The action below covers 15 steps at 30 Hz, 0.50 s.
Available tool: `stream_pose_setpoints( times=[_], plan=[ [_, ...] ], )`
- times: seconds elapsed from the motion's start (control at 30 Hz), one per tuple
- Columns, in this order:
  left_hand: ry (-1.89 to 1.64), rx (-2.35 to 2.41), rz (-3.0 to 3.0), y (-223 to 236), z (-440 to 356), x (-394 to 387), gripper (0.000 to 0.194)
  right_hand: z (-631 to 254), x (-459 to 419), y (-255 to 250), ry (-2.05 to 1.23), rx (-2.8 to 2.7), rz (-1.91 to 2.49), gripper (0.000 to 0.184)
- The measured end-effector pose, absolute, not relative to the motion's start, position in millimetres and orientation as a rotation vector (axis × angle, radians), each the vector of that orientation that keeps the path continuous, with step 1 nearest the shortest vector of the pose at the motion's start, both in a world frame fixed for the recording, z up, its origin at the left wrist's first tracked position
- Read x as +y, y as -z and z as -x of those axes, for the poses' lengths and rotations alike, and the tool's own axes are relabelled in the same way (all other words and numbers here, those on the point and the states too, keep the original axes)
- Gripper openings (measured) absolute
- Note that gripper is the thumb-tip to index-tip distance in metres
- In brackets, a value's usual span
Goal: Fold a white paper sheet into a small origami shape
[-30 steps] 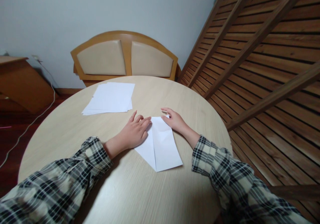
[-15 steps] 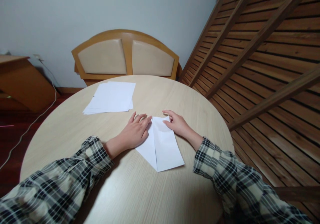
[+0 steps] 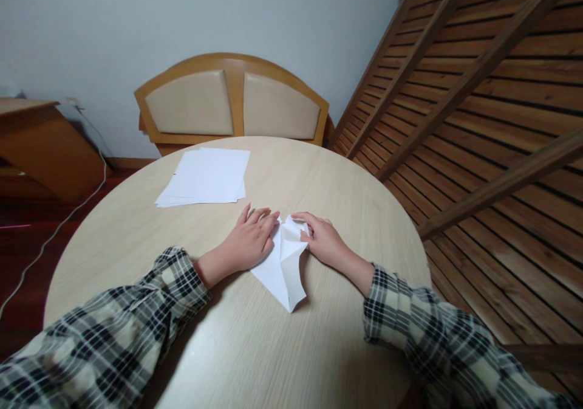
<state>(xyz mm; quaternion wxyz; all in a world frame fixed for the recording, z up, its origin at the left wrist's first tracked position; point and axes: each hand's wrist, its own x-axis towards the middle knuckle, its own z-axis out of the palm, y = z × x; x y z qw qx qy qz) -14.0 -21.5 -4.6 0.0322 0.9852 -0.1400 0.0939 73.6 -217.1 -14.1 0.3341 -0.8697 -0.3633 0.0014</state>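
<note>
A partly folded sheet of white paper (image 3: 277,269) lies on the round wooden table (image 3: 237,348) in front of me. My left hand (image 3: 248,240) rests flat on its left side, fingers spread and pointing toward the far tip. At the upper right edge, my right hand (image 3: 321,236) pinches the paper between thumb and fingers. The right flap is lifted off the table and bends inward, its lower corner curling up. A crease runs down the middle between the two halves. The left edge of the paper is partly hidden under my left hand.
Several loose white sheets (image 3: 204,178) lie stacked unevenly at the table's far left. Behind the table stands a headboard with two cream panels (image 3: 189,104). Slatted wood (image 3: 492,214) leans along the right side. A white cable (image 3: 54,236) trails over the floor at left.
The right half of the paper lay nearly flat before; now it is raised and bent toward the middle by my right hand. My left hand has stayed in place on the paper.
</note>
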Motion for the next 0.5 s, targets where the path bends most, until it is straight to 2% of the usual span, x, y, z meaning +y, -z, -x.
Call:
stream_pose_setpoints(
  times=[0.27, 0.43, 0.5],
  plan=[
    [-0.305, -0.437, -3.014, 5.6, 14.6, -20.7, 0.047, -77.5, -222.3, 12.4, -0.098, -0.972, 2.185, 0.043],
    [-0.309, -0.437, -2.999, 5.7, 12.7, -18.8, 0.045, -83.5, -225.8, 14.4, -0.146, -0.888, 2.109, 0.037],
    [-0.332, -0.443, -3.003, 3.5, 12.2, -19.1, 0.043, -87.9, -226.9, 14.7, -0.196, -0.828, 2.006, 0.041]
  ],
)
